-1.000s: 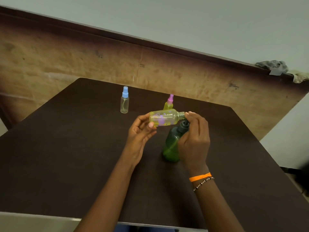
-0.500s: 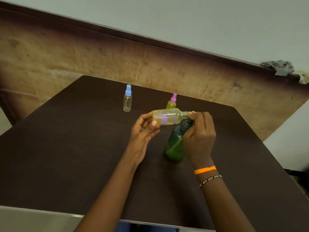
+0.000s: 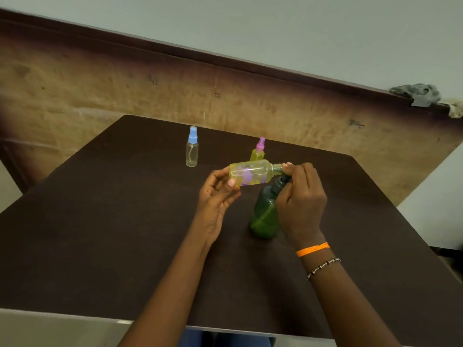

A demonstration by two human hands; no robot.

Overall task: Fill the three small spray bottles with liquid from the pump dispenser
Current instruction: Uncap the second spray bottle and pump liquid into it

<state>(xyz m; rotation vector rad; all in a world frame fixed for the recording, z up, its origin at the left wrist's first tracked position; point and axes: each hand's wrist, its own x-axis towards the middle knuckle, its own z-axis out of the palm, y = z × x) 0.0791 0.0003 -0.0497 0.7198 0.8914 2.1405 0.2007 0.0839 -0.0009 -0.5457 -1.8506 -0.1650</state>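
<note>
Filling most of the view is a dark brown bench [image 3: 105, 246], its far edge set against a worn tan board with a dark top rail [image 3: 125, 78]; a pale wall [image 3: 275, 28] rises behind, and a grey rag [image 3: 417, 92] lies on the rail at the far right. Both forearms reach in from the near edge toward the middle of the bench. The right hand [image 3: 300, 204], wearing an orange band [image 3: 312, 249] and a beaded bracelet [image 3: 324, 266] at the wrist, curls over the top of the green pump dispenser [image 3: 264, 216], which stands upright on the bench; its grip closes round the dark pump head, fingertips at the threaded neck of the yellow spray bottle [image 3: 251, 172]. The left hand [image 3: 216, 196] holds that yellow bottle, capless, on its side above the bench, pinching its base between thumb and fingers, neck pointing right to the pump. Further back stands a smaller yellow bottle with a pink sprayer [image 3: 258, 150], just behind the held one. To the far left, well apart, a clear bottle with a blue sprayer [image 3: 192, 149] stands upright.
</note>
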